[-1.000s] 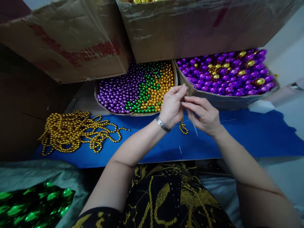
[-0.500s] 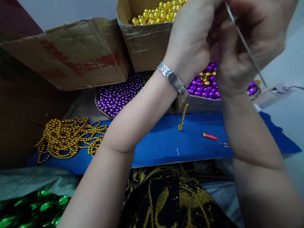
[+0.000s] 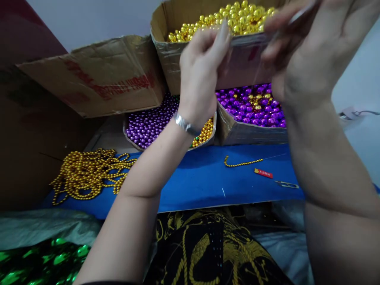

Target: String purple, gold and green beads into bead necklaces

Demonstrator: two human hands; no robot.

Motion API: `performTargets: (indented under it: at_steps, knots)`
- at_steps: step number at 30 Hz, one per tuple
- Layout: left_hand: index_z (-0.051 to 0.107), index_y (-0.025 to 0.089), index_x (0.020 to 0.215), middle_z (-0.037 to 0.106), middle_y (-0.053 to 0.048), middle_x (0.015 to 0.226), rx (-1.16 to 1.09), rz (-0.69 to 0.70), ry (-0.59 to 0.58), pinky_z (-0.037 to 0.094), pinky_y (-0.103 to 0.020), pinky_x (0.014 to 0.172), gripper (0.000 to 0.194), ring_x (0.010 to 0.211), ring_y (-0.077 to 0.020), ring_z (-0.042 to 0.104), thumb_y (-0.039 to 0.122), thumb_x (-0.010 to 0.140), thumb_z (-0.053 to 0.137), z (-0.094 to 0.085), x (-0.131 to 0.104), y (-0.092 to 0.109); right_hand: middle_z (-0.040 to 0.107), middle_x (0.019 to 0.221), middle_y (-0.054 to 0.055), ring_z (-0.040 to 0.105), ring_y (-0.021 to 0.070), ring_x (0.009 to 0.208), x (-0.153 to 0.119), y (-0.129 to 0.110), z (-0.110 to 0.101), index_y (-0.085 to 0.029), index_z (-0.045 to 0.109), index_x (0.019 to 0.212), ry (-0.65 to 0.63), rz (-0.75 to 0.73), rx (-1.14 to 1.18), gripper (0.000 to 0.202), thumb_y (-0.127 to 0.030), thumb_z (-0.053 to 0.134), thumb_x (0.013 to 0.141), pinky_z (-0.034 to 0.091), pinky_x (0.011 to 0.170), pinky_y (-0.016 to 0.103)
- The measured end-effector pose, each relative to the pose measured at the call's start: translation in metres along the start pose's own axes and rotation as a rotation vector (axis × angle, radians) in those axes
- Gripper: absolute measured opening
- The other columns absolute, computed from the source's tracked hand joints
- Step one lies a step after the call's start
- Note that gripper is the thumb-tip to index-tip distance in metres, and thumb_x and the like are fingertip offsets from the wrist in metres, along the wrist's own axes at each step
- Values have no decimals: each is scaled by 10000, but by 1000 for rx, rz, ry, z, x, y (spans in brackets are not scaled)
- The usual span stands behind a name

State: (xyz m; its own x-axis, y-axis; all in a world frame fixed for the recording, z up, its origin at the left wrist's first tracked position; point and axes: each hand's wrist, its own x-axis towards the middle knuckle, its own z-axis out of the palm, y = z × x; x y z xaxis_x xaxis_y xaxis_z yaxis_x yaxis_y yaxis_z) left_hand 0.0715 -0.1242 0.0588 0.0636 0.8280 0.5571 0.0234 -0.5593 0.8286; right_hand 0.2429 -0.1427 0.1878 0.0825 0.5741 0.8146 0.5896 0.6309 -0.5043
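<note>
My left hand [image 3: 202, 67], a metal bracelet [image 3: 186, 123] on its wrist, is raised in front of the gold bead box. Its thumb and fingers are pinched together, and what they grip is hidden. My right hand [image 3: 311, 59] is up at the top right, blurred, its fingers bent around a shiny sliver of a metal needle [image 3: 303, 12]. A short string of small gold beads [image 3: 243, 163] lies on the blue cloth [image 3: 196, 178], a thin thread running from its right end toward my right forearm.
Behind stand a cardboard box of large gold beads [image 3: 243, 18], a box of purple beads [image 3: 249, 109] and a container of darker purple beads [image 3: 145, 126]. Gold bead strands [image 3: 86, 174] are heaped at left. A red lighter [image 3: 263, 173] and thread snips [image 3: 287, 185] lie at right.
My hands have moved apart, the left one leftward. The long needle that crossed my right hand now barely shows. The gold bead string has swung out rightward along the cloth.
</note>
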Motion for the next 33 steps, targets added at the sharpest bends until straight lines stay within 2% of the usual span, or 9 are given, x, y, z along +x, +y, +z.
performTargets:
  at_steps: [2,4,5,9,12,15,19,24,33]
  knots:
    - [587,212,798,602,-47,830,116,113,-3,454,-310,726,192,713,-135,484,335,932,525,-12,-6,-7,591,835,-10,658,29,637,-17,7,-7,-90,457,1128,104,-26,164,453,-476,316,938,404,517,118]
    - [579,207,812,594,-71,827,301,214,-59,431,-349,779,153,797,-178,497,282,924,506,-23,-32,-28,616,681,-27,553,12,442,-32,25,-15,-116,467,1030,73,124,211,297,-380,334,997,324,421,109]
    - [573,201,804,591,-83,814,418,250,-146,417,-369,795,147,822,-199,495,252,917,494,-27,-53,-43,617,630,-29,496,7,377,-38,36,-17,-133,461,986,78,217,195,273,-358,309,1014,287,393,114]
    - [593,156,839,615,-126,850,866,212,-778,407,-385,749,160,827,-235,519,124,876,441,-31,-142,-104,607,552,-11,462,34,323,-68,78,-15,-184,425,918,52,551,131,195,-325,339,1024,261,375,162]
    - [606,146,894,624,-120,895,991,137,-983,420,-360,737,164,851,-233,552,157,905,443,-30,-166,-117,507,461,-47,410,48,308,-99,100,-10,-210,442,865,-2,685,147,172,-313,426,1002,234,349,187]
    - [621,173,924,635,-85,876,825,108,-861,429,-302,720,233,812,-190,573,327,956,450,-34,-134,-99,392,446,-67,334,52,340,-130,110,-9,-217,501,827,-64,662,211,220,-377,485,975,237,345,200]
    - [633,162,985,652,-109,936,810,98,-530,449,-319,800,306,885,-198,590,297,986,358,-34,-46,-82,491,609,-18,474,84,509,-161,104,-9,-210,598,945,-207,566,117,267,-461,506,955,396,461,206]
    - [641,81,1060,658,-202,1039,1178,-103,-803,477,-363,809,264,1000,-285,616,147,903,439,-13,26,-110,618,770,6,604,96,626,-177,85,-3,-216,613,1104,-405,445,-68,296,-417,426,994,510,621,229]
    - [553,120,1196,669,-185,1036,1203,-116,-940,481,-365,829,362,984,-274,647,70,851,455,-4,26,-126,637,735,-8,589,80,542,-167,82,2,-215,618,1128,-425,376,-85,279,-369,421,1004,499,543,211]
